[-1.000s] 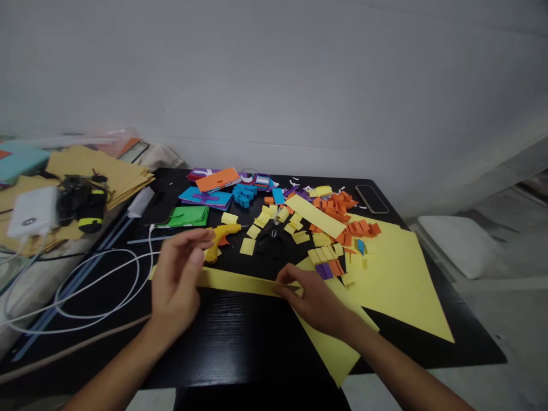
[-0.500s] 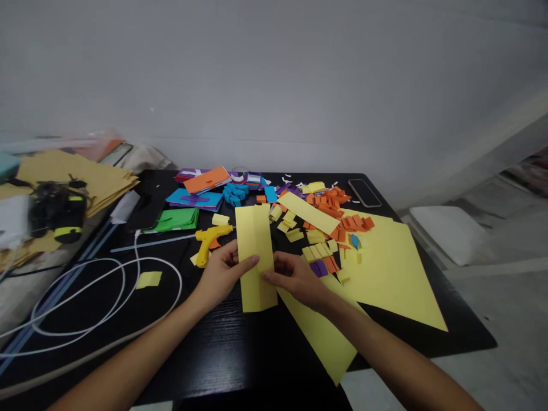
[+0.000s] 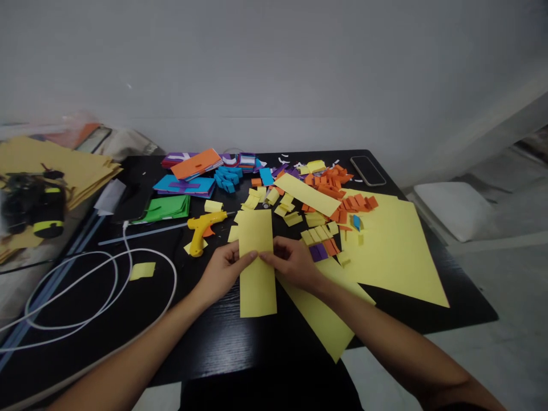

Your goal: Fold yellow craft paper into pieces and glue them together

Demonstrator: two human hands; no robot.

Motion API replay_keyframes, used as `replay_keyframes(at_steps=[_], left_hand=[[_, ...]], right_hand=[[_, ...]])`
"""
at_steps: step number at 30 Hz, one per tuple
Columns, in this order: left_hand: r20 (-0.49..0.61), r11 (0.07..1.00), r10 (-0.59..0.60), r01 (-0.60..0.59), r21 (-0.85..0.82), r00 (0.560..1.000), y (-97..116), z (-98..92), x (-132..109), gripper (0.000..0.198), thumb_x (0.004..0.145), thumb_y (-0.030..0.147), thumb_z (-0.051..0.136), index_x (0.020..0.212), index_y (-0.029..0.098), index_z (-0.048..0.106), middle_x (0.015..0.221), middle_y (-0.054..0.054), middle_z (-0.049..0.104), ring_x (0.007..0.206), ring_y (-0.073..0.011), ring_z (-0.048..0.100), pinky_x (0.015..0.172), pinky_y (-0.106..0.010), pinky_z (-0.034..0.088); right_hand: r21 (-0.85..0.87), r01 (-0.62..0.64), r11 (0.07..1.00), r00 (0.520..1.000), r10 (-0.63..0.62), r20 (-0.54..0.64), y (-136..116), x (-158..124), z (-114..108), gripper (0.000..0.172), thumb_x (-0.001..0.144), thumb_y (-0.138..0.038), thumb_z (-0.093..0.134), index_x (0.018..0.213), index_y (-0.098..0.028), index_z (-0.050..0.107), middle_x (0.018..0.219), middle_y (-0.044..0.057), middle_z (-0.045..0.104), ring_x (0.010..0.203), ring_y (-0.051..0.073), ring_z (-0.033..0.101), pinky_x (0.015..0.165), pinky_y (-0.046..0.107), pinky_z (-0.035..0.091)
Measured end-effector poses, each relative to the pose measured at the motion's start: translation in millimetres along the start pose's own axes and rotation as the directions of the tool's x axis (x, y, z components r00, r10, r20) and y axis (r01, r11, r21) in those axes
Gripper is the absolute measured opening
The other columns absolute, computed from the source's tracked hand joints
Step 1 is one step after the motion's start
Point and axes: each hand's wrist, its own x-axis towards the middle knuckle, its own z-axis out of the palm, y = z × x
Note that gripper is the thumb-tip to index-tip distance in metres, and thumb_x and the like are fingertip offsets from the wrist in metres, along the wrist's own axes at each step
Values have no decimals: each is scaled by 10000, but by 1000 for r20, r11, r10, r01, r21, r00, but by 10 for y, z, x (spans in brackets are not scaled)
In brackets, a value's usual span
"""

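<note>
Between my two hands a long yellow paper strip (image 3: 257, 291) is held upright above the black table. My left hand (image 3: 225, 265) pinches its left edge, thumb on the near face and fingers behind. On the opposite edge my right hand (image 3: 297, 264) grips it the same way, and the two thumb tips nearly meet at the middle. Left of the strip lies a yellow glue gun (image 3: 201, 228). Small folded yellow paper pieces (image 3: 317, 234) and orange paper pieces (image 3: 329, 185) are heaped beyond and to the right of my hands.
Large yellow sheets (image 3: 398, 245) cover the table's right side. A phone (image 3: 368, 170) lies at the back right corner. Green folded paper (image 3: 169, 208), a blue stack (image 3: 184, 185) and an orange folded piece (image 3: 197, 164) sit at the back left. A white cable (image 3: 173, 274) loops at left.
The strip, which showed a crease down its length, now faces me flatter. My thumbs have come closer together at its middle. The whole view has shifted slightly.
</note>
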Motion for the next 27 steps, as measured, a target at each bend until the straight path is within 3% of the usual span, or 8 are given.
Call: replay_keyframes(at_steps=[27], left_hand=[[4,999,-29,29,-40,1000,-58,-24,23,446,720,511,873,959,161,730,819,-37,787,722,-220,737,664,-310,582]], right_hand=[[-52,20,998,999,-22,-47,77,30,-16,307,786,-465,810,806,-179,701,776,26,722,695,173,655,633,283,523]])
